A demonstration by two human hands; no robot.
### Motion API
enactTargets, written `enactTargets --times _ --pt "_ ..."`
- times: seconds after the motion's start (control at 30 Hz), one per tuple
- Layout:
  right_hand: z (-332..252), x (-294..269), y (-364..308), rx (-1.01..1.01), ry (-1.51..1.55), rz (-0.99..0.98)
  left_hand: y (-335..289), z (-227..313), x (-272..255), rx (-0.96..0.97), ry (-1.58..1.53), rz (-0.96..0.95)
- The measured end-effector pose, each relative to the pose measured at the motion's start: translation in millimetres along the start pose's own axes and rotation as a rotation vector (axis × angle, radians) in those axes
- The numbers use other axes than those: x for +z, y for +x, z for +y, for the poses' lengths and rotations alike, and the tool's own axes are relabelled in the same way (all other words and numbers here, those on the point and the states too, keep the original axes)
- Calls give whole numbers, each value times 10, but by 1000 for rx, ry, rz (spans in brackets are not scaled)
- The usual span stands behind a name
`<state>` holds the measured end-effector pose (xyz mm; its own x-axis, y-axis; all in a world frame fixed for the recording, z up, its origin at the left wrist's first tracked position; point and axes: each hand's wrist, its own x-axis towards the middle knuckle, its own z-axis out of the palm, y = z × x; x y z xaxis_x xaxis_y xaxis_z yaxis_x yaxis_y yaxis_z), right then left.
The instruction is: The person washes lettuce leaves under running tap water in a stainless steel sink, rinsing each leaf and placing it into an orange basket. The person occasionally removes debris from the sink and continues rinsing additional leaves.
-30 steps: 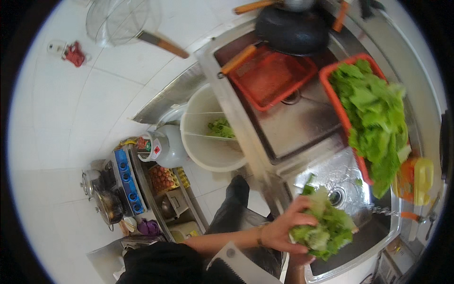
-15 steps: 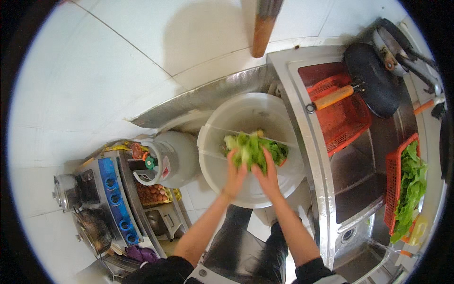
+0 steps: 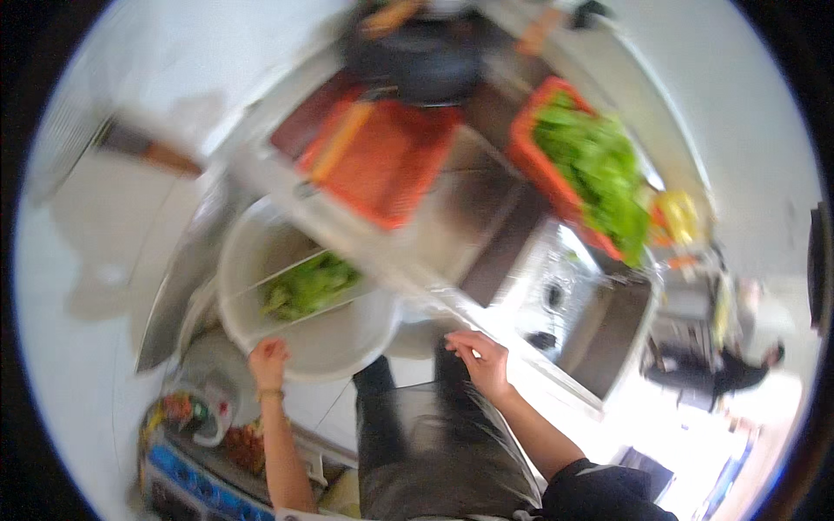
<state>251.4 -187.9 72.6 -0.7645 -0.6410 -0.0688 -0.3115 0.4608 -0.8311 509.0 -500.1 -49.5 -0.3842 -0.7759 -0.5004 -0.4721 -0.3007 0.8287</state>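
Observation:
Leafy greens point(image 3: 311, 285) lie inside a large white tub point(image 3: 343, 343), at the left of the picture. Two thin pale strips run across the tub's mouth. By the tub's near rim, my left hand point(image 3: 268, 363) is raised with its fingers curled in; I see nothing in it. To the right, my right hand point(image 3: 483, 360) hovers near the sink counter's front edge, thumb and fingers drawn together, with nothing visible between them. Both hands are apart from the greens, and the picture is smeared by motion.
Over the steel sink point(image 3: 473, 208) sit a red basket point(image 3: 395, 161) and a black pan point(image 3: 421, 65). Another red basket point(image 3: 532, 130) holds more leafy greens point(image 3: 595, 165). A blue-fronted stove point(image 3: 187, 486) stands lower left. Another person point(image 3: 738, 372) is far right.
The greens I held in both hands now lie in the tub. My hands have parted, left and right. The view has swung right, bringing the sink toward the middle.

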Motion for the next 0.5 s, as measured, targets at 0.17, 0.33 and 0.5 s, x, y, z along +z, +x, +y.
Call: enactTargets --times 0.17,0.33,0.5 --pt "1382 -1329 -420 508 203 605 -457 1015 860 121 141 -168" --pt "3222 -2257 -775 838 -281 768 -1203 1979 1895 403 480 -246" --pt "4599 -2881 -592 738 -360 892 -2075 2362 3287 267 544 -658"
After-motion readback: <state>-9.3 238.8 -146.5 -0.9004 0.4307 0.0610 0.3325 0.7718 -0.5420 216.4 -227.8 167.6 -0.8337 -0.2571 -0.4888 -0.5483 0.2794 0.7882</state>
